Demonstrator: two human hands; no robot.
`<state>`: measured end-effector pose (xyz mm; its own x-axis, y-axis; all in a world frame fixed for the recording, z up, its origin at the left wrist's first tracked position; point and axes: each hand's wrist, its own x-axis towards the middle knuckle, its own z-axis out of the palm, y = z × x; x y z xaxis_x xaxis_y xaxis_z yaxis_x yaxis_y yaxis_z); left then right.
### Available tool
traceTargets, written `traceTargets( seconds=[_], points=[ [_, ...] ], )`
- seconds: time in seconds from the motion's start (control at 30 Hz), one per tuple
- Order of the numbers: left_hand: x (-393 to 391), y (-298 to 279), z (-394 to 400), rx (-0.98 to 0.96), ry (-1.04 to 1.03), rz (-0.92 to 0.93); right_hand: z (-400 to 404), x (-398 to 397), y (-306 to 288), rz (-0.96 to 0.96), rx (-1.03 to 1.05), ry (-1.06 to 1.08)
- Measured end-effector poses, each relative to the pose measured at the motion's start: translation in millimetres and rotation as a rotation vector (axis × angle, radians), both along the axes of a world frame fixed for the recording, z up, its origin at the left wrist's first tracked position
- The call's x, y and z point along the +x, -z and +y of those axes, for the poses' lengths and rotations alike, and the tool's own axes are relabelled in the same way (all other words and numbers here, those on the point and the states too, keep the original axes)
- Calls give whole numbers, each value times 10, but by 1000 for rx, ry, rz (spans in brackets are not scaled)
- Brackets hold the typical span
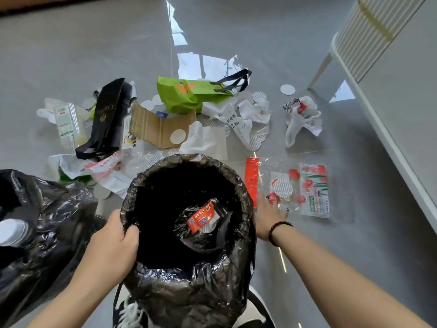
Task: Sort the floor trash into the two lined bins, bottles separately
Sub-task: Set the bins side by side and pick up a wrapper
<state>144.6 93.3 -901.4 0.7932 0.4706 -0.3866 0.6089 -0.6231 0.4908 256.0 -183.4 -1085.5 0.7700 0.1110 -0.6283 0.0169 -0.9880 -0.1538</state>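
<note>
Head view: left hand grips bin liner (black); right hand flat on clear wrapper.

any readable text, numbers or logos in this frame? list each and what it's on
"12": on the red and white wrapper inside the black-lined bin; its smaller print is blurred.
"2" with Chinese characters above it, too soft to transcribe reliably: on the crumpled white plastic pack.
Gold emblem, no legible letters: on the black gift bag.
Orange mark, unreadable: on the green fabric bag.
Print on the clear tomato-pattern bag: too small.
</note>
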Motion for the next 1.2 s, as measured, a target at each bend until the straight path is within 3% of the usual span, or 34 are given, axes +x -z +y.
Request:
traceTargets(
  seconds=[0.13,0.3,0.43,0.5,0.57,0.63,0.7,0.77,0.87,0.97,1.13,1.2],
  points=[
    [31,-51,84,56,-28,26,-197,-305,27,-277,-126,-211],
    [83,-9,189,109,-47,45,-545,-768,330,-310,-165,-355],
    [56,63,347,448,49,79,-514,-705,102,-443,-137,-299],
    [81,50,440,535,89,109,-443,-627,-129,-442,24,-87],
    [159,-84,430,529,70,112,-397,-582,-325,-489,267,310],
    [239,-243,322,561,55,6,-330,-550,-592,-580,525,636],
    [278,-470,79,580,146,-225,-223,-500,-999,-661,789,874],
    [338,-701,-203,447,340,-400,-161,-436,-1430,-608,1116,1032],
    [528,-800,-576,55,540,-416,-159,-335,-1956,-397,1448,1052],
    [538,-632,-769,-161,506,-429,-165,-234,-2249,-152,1541,957],
    [384,-488,-751,-465,505,-504,-190,-209,-2372,64,1616,838],
    [380,-500,-716,-431,541,-563,-202,-229,-2379,103,1643,827]
  ],
)
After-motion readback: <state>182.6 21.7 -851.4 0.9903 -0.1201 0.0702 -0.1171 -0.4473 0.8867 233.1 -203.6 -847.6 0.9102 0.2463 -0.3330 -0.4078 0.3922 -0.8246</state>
